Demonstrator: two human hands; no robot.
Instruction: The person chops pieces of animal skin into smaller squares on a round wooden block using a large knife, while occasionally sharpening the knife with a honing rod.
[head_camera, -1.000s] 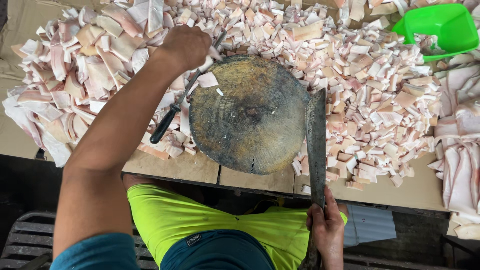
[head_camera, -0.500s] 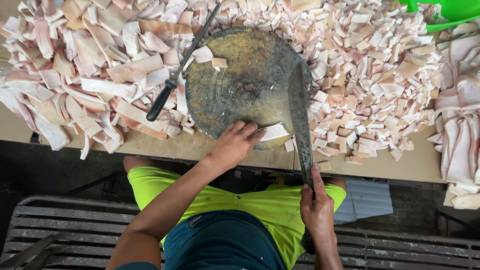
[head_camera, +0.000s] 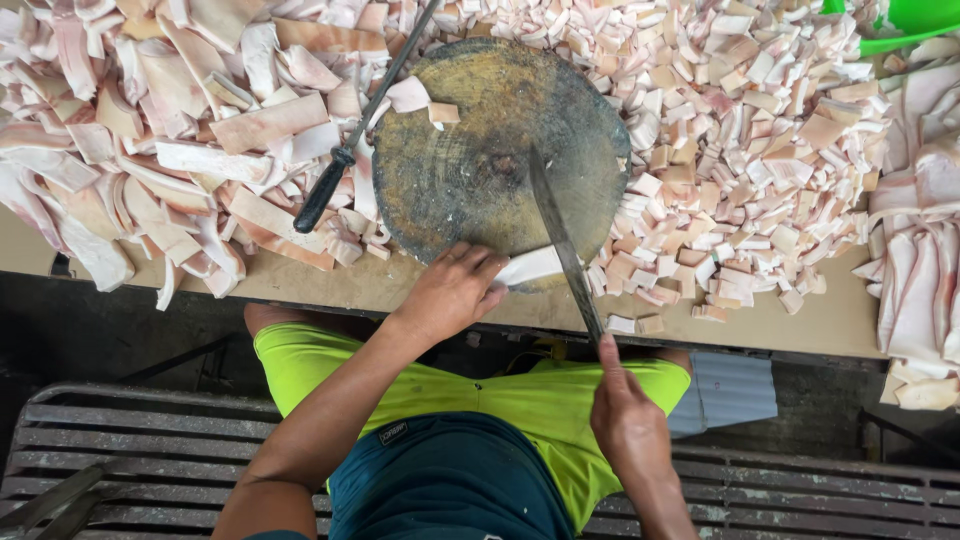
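Note:
My left hand (head_camera: 452, 292) presses a pale strip of pork skin (head_camera: 530, 266) onto the near edge of a round, dark chopping block (head_camera: 470, 165). My right hand (head_camera: 625, 420) grips the handle of a long cleaver (head_camera: 560, 240), whose blade lies edge-down across the strip, just right of my left fingers. A second knife with a black handle (head_camera: 330, 185) rests at the block's left rim, its blade pointing away over the pile.
Large uncut pork skin pieces (head_camera: 180, 150) are heaped to the left, small cut squares (head_camera: 740, 150) to the right and behind. More long strips (head_camera: 920, 240) lie at far right. A green plastic basin (head_camera: 905, 25) sits at top right. A metal bench (head_camera: 150, 450) is under me.
My left hand left the pile at the upper left, brought a strip to the block's near edge and holds it there. The cleaver swung from the block's right side onto the strip.

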